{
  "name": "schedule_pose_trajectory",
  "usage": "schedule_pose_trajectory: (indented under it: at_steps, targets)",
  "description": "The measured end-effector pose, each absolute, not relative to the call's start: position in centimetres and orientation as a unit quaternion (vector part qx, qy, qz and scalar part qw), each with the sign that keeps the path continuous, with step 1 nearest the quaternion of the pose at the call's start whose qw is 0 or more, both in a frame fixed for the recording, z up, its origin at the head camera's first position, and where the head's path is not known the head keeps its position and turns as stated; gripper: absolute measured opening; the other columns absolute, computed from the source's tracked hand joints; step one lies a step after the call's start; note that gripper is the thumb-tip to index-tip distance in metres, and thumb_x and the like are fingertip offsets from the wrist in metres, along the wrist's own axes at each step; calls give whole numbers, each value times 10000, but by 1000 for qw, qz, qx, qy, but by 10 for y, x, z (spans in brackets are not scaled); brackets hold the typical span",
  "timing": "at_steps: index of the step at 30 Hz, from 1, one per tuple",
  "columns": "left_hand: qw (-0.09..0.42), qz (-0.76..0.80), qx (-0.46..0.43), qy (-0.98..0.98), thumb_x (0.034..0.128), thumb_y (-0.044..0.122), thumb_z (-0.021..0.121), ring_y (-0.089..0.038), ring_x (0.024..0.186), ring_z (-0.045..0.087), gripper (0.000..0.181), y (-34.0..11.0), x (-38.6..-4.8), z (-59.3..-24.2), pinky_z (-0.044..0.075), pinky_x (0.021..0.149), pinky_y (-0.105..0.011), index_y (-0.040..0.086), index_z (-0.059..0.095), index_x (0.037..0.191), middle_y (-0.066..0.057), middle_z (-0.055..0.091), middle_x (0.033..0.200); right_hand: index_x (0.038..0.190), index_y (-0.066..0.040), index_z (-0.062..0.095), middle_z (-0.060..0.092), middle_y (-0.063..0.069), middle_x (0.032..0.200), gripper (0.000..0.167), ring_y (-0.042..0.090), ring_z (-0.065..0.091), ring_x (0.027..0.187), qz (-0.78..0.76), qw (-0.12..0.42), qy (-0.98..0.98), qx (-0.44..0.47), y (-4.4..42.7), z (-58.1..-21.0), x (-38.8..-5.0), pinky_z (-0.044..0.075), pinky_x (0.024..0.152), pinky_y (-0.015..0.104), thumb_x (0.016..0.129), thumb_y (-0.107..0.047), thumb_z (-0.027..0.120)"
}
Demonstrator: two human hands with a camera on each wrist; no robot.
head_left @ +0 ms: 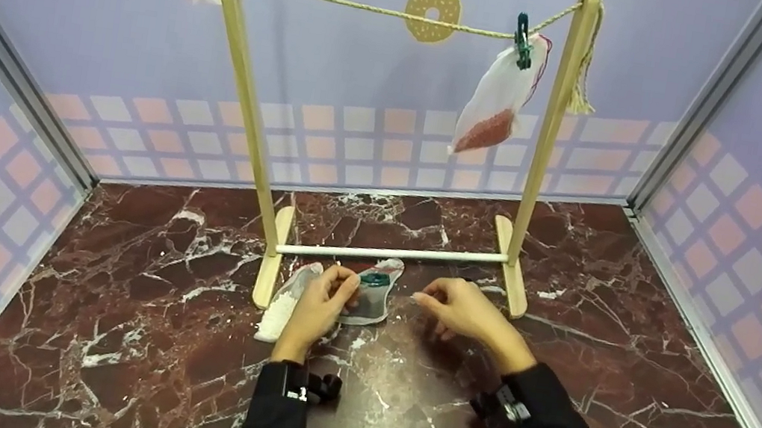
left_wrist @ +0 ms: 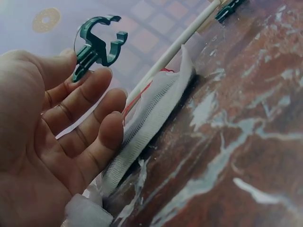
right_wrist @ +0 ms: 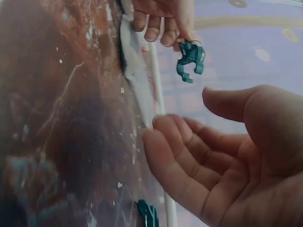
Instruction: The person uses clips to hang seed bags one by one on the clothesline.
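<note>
My left hand (head_left: 321,303) pinches a green clothespin (left_wrist: 97,47) between thumb and fingers, its round jaws pointing away from the palm. Beneath this hand, a white mesh bag (head_left: 279,316) holding white grains lies on the table. Grey mesh (head_left: 365,310) spreads to the right of the fingers; whether it belongs to the same bag I cannot tell. A red string (left_wrist: 137,101) shows by the mesh. Off to the right, my right hand (head_left: 465,308) hovers with loosely bent fingers, holding nothing. Its thumb and fingertips are apart, facing the clothespin in the right wrist view.
A wooden stand with a left post (head_left: 246,103), right post (head_left: 551,134) and white crossbar (head_left: 394,254) stands ahead. From its rope (head_left: 352,3), another green clothespin (head_left: 522,42) hangs a bag of reddish grains (head_left: 488,128). One more clothespin (right_wrist: 147,213) lies near the crossbar.
</note>
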State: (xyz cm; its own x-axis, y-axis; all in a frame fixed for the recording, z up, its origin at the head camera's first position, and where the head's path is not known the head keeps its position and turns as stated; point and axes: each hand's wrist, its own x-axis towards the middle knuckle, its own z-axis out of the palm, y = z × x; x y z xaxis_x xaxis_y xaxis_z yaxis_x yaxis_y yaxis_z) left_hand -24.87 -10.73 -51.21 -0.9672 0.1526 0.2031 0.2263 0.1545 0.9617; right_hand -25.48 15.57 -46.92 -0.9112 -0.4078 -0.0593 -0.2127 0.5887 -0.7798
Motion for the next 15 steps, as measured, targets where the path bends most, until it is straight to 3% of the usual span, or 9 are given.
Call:
schedule_pose_trajectory:
  at_steps: [9,15]
  targets:
    - [1,-613,-114,-782,1047,206,587,-253,880,655,242,-108,-250,-520,555,799,-342,-25,643,1092,-158,700,929,1028,-8,691,686,148,764,343,227,679,571,-413,195,883,-108,122,-482,-273,594,510,361,1004,-347,649]
    - [-6,-614,-104,-782,1040,229,598,-223,843,668,251,-111,-248,-520,559,797,-328,-16,648,1059,-131,713,898,959,-3,680,661,148,754,294,210,651,518,-461,196,863,-62,108,-491,-285,589,490,358,1035,-276,602]
